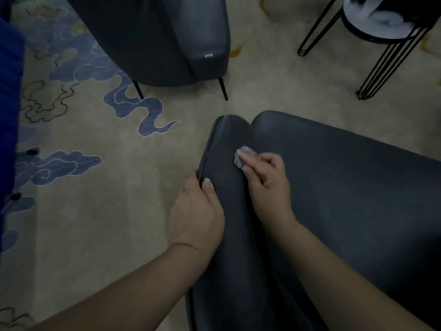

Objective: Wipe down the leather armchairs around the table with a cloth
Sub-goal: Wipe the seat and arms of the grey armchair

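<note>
A dark leather armchair [346,192] fills the lower right, its left arm [229,144] running toward me. My right hand [269,185] presses a small grey cloth [245,156] onto the inner side of that arm, near the gap to the seat. My left hand [195,211] grips the arm's outer edge, thumb on top, fingers wrapped over the seam. A second dark leather armchair [167,37] stands at the top centre on thin black legs.
A round table on black hairpin legs [386,44] stands at the top right. Beige carpet with blue cloud patterns [95,151] covers the floor. A blue object [9,103] runs along the left edge.
</note>
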`<action>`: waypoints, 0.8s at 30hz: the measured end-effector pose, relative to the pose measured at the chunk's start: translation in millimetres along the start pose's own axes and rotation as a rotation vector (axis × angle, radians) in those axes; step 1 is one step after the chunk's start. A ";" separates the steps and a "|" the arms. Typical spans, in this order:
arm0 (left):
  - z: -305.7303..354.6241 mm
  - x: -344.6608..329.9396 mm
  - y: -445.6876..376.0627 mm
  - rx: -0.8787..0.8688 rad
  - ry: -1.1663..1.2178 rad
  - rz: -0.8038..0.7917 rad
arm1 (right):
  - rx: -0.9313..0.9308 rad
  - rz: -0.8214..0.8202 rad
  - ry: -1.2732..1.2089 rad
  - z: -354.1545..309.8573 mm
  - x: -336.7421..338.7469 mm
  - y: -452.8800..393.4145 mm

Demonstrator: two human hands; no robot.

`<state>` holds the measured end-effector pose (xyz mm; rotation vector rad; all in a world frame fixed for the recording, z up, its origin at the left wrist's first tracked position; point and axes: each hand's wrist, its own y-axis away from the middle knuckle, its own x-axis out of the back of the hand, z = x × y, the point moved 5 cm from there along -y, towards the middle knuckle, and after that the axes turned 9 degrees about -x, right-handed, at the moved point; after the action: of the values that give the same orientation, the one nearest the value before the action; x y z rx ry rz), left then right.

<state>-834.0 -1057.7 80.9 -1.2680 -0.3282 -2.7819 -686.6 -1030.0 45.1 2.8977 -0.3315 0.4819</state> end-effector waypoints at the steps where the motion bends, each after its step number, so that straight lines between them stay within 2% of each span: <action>1: -0.3 0.4 0.1 0.003 -0.003 -0.001 | -0.008 -0.008 -0.008 2.2 1.8 10.8; 7: -2.4 -1.5 -3.4 0.007 0.002 0.024 | -0.055 -0.004 -0.069 2.6 8.1 61.2; 15: -6.6 -3.0 -5.7 0.029 0.049 -0.011 | -0.056 0.045 0.050 -17.1 11.9 106.9; 17: -9.0 0.9 -4.7 -0.004 0.090 -0.081 | -0.088 0.054 0.082 -22.9 12.7 114.3; 20: -19.1 9.7 -1.4 -0.053 0.235 -0.297 | -0.146 0.068 0.137 -31.1 15.1 127.8; 22: -32.9 31.3 0.5 -0.091 0.214 -0.388 | -0.207 0.056 0.206 -35.5 15.3 136.8; 24: -43.5 61.1 0.2 -0.200 0.104 -0.435 | -0.260 0.043 0.238 -41.3 14.8 145.9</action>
<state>-906.3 -1065.8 99.2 -1.2054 -0.3639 -3.3079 -721.4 -1163.6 109.7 2.5546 -0.3878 0.7237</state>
